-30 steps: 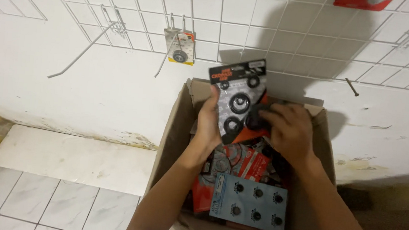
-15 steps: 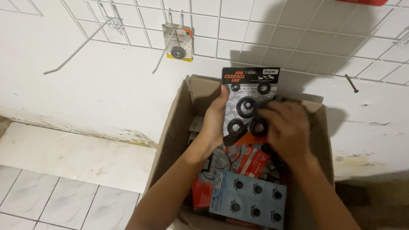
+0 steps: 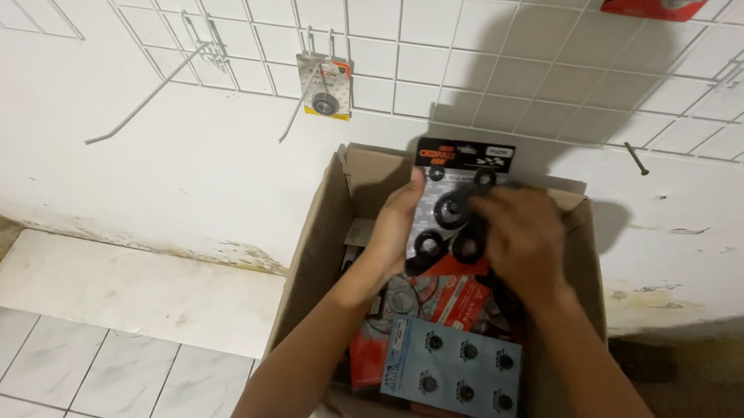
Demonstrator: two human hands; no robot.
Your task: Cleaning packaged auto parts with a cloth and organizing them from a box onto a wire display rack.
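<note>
Since the earlier frames the packet of rings [image 3: 455, 210] has been turned from a tilt to stand nearly upright, and it sits a little higher above the cardboard box [image 3: 317, 258]. The left hand [image 3: 397, 230] grips the packet's left edge, fingers curled round it and thumb on the front. The right hand [image 3: 522, 240] lies closed over the packet's right side, covering part of the black rings under the clear plastic; its fingers press on the front. Both hands have firm hold of this one packet, which is held over the far end of the open box, close to the white wall.

Inside the box, nearer the person, lies a blue card [image 3: 463, 372] with six small black parts in two rows, on top of red and orange packets [image 3: 459, 297]. On the wall a white wire grid [image 3: 514, 59] carries metal hooks; one small packet [image 3: 323, 86] hangs to the left of the box. More red packets show at the top edge. White floor tiles [image 3: 101, 374] lie to the left.
</note>
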